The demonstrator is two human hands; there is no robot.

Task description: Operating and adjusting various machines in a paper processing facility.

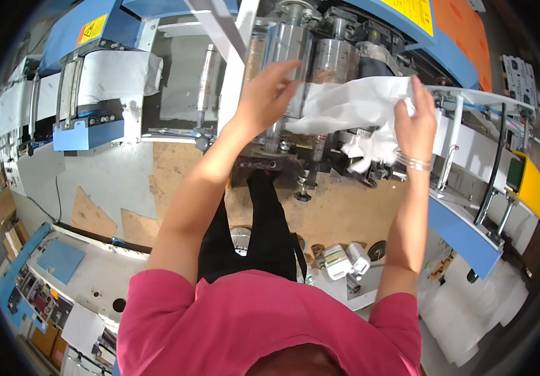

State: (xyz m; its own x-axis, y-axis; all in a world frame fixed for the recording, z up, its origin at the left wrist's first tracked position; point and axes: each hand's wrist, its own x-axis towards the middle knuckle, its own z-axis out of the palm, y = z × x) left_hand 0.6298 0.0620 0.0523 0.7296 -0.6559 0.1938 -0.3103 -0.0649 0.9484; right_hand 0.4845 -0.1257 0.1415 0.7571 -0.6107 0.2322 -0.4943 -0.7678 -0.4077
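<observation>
A thin white sheet, paper-like and creased, stretches across the machine's rollers. At its right end is my right hand, with the sheet's edge against its fingers; the grip is partly hidden. Below the sheet hangs a crumpled white wad, close to my right wrist. My left hand hovers over the shiny metal roller, its fingers apart and slightly blurred. Nothing shows between them, and the sheet's left end lies just beyond the fingertips. A second metal roller sits to the right.
A white upright frame bar stands left of my left hand. Further left, a white web runs over rollers. A curved metal plate and yellow-cased unit flank the right. Plastic containers are near my legs.
</observation>
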